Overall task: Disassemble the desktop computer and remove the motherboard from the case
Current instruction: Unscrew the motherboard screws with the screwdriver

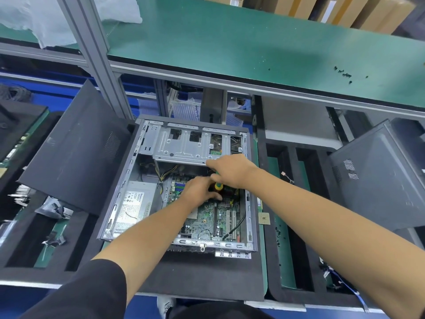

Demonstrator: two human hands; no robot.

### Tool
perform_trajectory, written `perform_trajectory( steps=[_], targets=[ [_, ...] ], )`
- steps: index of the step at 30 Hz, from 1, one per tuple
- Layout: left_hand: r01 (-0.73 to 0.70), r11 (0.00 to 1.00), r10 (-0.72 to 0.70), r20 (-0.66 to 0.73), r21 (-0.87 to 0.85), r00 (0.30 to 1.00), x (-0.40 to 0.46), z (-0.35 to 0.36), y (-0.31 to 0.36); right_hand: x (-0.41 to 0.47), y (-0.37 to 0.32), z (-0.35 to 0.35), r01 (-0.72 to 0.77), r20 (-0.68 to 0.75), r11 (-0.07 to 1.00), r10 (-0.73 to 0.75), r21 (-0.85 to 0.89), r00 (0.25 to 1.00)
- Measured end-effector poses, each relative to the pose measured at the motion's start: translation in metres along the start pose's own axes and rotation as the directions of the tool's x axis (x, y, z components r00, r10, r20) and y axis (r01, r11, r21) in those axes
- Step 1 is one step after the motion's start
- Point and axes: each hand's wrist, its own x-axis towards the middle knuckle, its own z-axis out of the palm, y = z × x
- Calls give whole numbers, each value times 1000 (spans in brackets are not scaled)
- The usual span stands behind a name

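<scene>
Both hands (200,189) (230,171) over green motherboard (207,215); right perhaps holding screwdriver (218,186).

You get one head-worn, wide-angle view, looking forward and steeply down, close over the open case (177,180) on the desk (207,277), shelf (253,42) beyond.

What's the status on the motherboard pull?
Right hand grips screwdriver; left hand steadies its shaft. Motherboard still in case. Black cable lies across board.

Screwdriver (218,185) shaft and tip hidden under hands; motherboard (208,215) labels too small to read
</scene>
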Motion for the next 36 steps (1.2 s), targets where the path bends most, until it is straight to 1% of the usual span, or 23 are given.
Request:
perform_trajectory(
  steps=[3,5,9,12,15,20,23,25,27,29,32,34,36],
  targets=[
    [-2,997,4,18,-77,1000,0,-4,-7,1,3,-3,14,29,991,-18,131,999],
    [-23,995,26,29,-92,999,0,-6,-9,1,2,-3,13,33,977,-21,214,999],
    [-35,991,40,36,-127,999,-2,-6,-10,3,3,1,-18,77,957,-5,289,997],
    [-35,994,41,53,-103,998,-4,-7,-9,5,4,1,32,66,967,-50,252,997],
    [-26,997,30,49,-76,998,-4,-9,-6,4,4,3,85,11,978,-89,193,996],
    [-12,999,12,-10,-47,1000,-3,-7,-2,3,5,5,91,-54,983,-84,159,995],
    [-12,999,10,-36,-40,999,-3,-4,1,2,5,6,105,-66,993,-102,51,993],
    [2,999,-3,-30,-36,1000,-4,-4,2,2,4,7,106,-64,993,-109,-46,992],
    [0,1000,-1,-18,-26,1000,-4,-4,3,2,3,7,96,-67,990,-103,-101,992],
    [-11,999,11,-7,-38,1000,-4,-5,3,2,3,6,95,-51,993,-99,-73,994],
    [-4,996,6,31,-84,999,-4,-7,-1,3,5,5,103,-39,993,-101,58,994],
    [-7,997,11,50,-82,999,-3,-9,-3,2,6,4,95,-54,985,-88,144,995],
    [-36,997,40,55,-67,998,-3,-9,-4,2,7,5,114,-47,979,-108,168,993]
  ],
)
